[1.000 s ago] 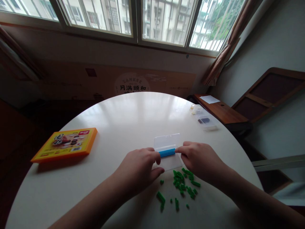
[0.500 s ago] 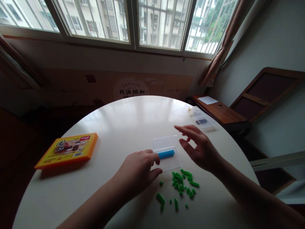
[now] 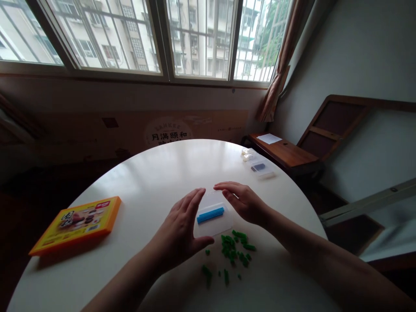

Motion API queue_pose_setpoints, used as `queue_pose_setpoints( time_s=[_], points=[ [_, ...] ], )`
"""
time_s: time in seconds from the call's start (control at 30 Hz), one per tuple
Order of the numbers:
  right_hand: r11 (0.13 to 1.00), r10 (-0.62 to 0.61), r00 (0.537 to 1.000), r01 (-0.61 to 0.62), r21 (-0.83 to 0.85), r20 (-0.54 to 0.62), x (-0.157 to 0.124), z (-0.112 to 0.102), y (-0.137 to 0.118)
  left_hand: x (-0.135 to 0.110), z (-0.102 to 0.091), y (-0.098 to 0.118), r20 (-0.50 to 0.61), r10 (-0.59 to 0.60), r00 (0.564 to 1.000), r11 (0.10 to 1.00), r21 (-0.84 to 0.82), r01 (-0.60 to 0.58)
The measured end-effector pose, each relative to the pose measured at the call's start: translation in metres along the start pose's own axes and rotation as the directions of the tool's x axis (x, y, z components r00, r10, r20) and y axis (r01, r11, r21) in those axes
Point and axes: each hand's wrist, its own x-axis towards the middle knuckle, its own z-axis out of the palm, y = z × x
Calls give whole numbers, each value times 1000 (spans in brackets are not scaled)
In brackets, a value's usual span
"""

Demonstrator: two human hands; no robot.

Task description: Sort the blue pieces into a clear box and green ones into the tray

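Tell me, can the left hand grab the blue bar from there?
Probably yes: the left hand is open and right beside the blue bar, with nothing I can see blocking the way.

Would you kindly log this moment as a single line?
left hand: open, beside clear case | right hand: open, near case, contact unclear | blue bar: lying on case | green blocks: loose on white table
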Motion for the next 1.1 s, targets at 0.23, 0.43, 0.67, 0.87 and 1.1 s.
queue_pose_setpoints(
  time_s=[0.23, 0.43, 0.67, 0.87, 1.1],
  points=[
    [989, -126, 983, 114, 93, 132, 2, -14, -4, 2, -5, 3, 30, 38, 999, 993, -114, -35],
    [993, -114, 867, 87, 78, 484, 0, -27, -1, 3, -15, 5, 151, 54, 987, 986, -167, -28],
    [998, -51, 828, 58, 4, 558, -2, -23, 4, 5, -8, 2, 225, 15, 974, 977, -211, 33],
    [998, -4, 840, 36, -49, 543, -3, -23, -1, 7, -8, 2, 222, -7, 975, 969, -240, 61],
    [993, 56, 850, 6, -116, 524, -5, -21, -11, 5, -4, 1, 230, -40, 972, 959, -263, 101]
  ],
)
